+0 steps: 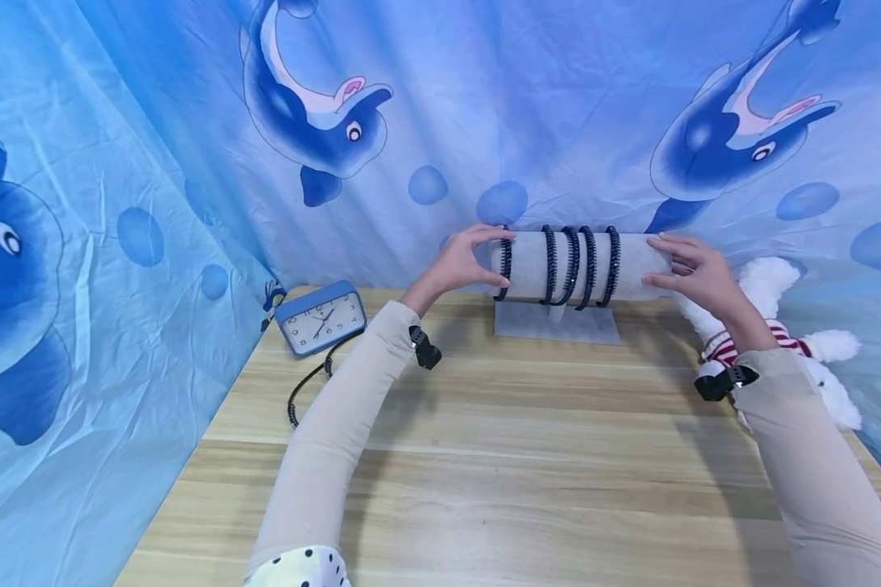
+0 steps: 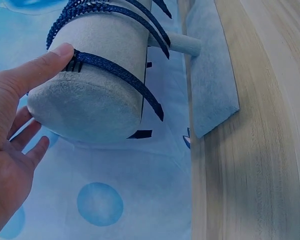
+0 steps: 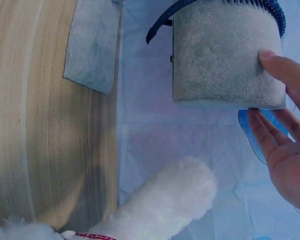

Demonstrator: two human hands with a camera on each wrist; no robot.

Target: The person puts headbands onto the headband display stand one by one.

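Observation:
A grey plush cylinder headband stand (image 1: 530, 269) stands at the back of the table on a flat base (image 1: 514, 319). Several dark toothed headbands (image 1: 591, 265) ring its middle. Another headband (image 2: 122, 73) sits near its left end. My left hand (image 1: 458, 259) holds that headband, thumb (image 2: 64, 50) on its edge; the index fingertip is hidden in the left wrist view. At the opposite end, my right hand (image 1: 693, 269) grips the cylinder, its thumb (image 3: 268, 55) on the plush surface and the other fingers around the end.
A blue alarm clock (image 1: 323, 319) stands at the back left, with another dark headband (image 1: 301, 387) lying beside it, partly behind my left sleeve. Right of the stand lies a white plush toy (image 1: 837, 391). A dolphin-print curtain (image 1: 440, 98) hangs behind the wooden table (image 1: 543, 473).

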